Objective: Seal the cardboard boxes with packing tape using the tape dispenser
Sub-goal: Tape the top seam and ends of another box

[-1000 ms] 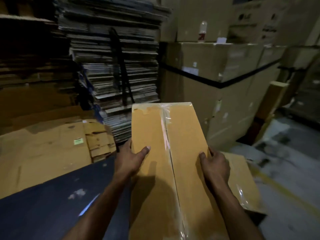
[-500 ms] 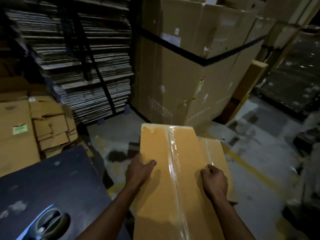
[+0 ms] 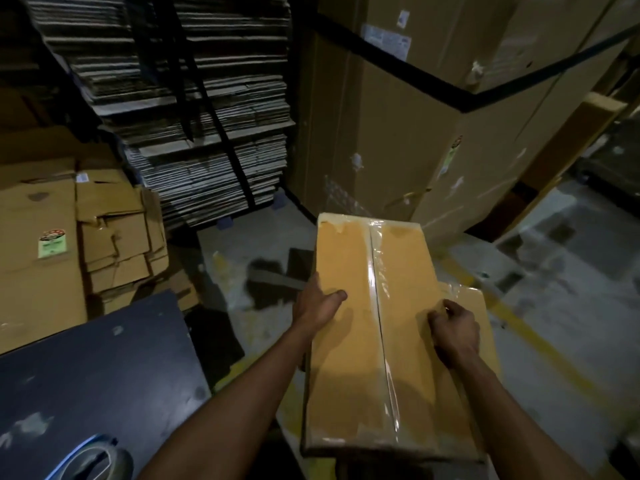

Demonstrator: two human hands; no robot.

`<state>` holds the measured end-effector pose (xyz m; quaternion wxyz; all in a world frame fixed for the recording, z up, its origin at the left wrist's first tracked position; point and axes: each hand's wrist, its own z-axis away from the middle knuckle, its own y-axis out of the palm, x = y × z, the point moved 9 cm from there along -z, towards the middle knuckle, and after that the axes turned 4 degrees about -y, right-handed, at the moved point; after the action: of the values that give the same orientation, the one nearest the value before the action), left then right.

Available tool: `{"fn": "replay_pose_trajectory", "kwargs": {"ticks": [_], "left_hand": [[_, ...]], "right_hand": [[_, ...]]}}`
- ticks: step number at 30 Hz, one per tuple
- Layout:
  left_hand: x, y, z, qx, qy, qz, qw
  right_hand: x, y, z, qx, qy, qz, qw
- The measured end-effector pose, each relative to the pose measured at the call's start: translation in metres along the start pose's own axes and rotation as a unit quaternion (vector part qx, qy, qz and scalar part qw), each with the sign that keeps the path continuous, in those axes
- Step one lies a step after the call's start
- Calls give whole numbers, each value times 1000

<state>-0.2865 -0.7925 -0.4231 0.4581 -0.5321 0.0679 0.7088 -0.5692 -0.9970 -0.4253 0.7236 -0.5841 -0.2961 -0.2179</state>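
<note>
Now both hands grip the tan box, its seam under clear tape.

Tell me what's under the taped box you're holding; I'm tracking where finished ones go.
Under the taped box a second taped box shows at its right edge, below the right hand. The top box covers the rest, so what supports them cannot be seen.

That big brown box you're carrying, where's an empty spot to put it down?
Bare grey floor lies right of the tape-sealed brown cardboard box, past the yellow floor line. The dark blue tabletop on the left has room too. Behind it, flattened cardboard stacks crowd everything.
</note>
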Motion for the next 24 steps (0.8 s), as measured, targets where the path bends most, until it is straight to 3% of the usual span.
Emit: {"fn": "replay_pose_trajectory", "kwargs": {"ticks": [9,17,24], "left_hand": [[-28,37,-118,-5,-13,-19,1000],[-1,74,-189,-10,-55,4,998],[77,102,-227,13,-152,6,988]], "right_hand": [[3,57,-107,69,24,-47,996],[-22,117,-165,139,21,-62,988],[-51,155,-175,198,47,-59,977]]}}
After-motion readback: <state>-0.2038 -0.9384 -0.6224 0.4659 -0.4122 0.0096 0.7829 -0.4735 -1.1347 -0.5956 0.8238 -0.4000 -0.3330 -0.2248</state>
